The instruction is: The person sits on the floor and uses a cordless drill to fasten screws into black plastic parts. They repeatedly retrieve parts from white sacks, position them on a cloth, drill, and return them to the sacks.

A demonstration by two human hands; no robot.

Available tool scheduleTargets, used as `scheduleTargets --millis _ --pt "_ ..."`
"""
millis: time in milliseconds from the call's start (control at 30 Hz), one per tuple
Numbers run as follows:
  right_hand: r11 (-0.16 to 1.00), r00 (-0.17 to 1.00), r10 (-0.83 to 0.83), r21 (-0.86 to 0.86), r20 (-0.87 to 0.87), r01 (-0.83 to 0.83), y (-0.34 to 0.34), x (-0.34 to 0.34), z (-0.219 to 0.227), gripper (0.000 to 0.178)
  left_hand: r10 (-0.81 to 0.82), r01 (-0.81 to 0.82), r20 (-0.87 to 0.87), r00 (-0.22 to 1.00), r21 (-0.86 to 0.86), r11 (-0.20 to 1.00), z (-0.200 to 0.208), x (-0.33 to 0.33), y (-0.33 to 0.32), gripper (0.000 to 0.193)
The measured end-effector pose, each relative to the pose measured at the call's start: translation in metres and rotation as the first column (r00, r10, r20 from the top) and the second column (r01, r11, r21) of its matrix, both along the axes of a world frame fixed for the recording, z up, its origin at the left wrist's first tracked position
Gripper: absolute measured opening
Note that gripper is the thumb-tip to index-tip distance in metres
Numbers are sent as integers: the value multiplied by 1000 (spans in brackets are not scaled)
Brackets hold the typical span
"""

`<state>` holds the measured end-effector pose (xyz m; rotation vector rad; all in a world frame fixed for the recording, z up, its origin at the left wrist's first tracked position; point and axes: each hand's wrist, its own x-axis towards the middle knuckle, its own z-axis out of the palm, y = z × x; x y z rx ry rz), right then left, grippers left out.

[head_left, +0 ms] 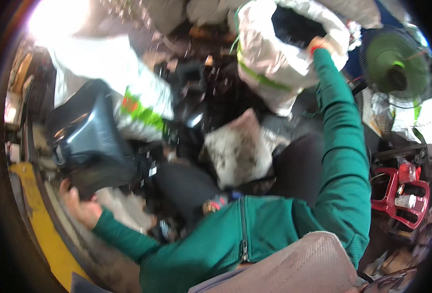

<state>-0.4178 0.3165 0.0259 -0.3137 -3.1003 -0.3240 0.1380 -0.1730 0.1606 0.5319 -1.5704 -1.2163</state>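
Note:
At the left, my left hand (81, 207) is curled at the lower edge of a large, glossy black plastic casing (91, 127), fingers on one side and thumb on the other. My right arm stretches far forward. At its end, my right hand (319, 45) reaches over the rim of a tall white woven sack (260, 53) with a green stripe. Its fingers are blurred and partly hidden, so their grip does not show. Dark contents show through the sack's open mouth. Between my legs lies a dirty whitish cushion-like bundle (240, 146).
A second white sack with green and red print (145, 105) lies behind the casing. Dark plastic scraps (191, 78) cover the middle ground. A green fan (396, 66) stands at the right, above a red plastic stool (384, 193). A yellow beam (40, 219) runs along the left.

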Motion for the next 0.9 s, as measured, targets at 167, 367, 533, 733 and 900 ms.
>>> scheduleTargets --millis 167,367,533,733,900 --pt "949 915 254 -101 -315 -298 60 18 -9 31 -488 378 273 829 369 849 -74 -49 91 45" --pt "533 841 289 -653 -458 -539 84 108 65 31 -948 516 78 309 823 236 -284 -121 116 47" --pt "66 937 337 -990 -96 -125 38 283 53 30 -939 514 261 222 788 340 -394 -168 126 41" --pt "-309 882 247 -830 401 464 -36 381 -135 26 -283 596 834 474 -67 800 -383 -172 130 52" --pt "-295 866 243 -817 438 496 -81 375 -200 30 -746 617 586 316 470 631 -286 -106 106 45"
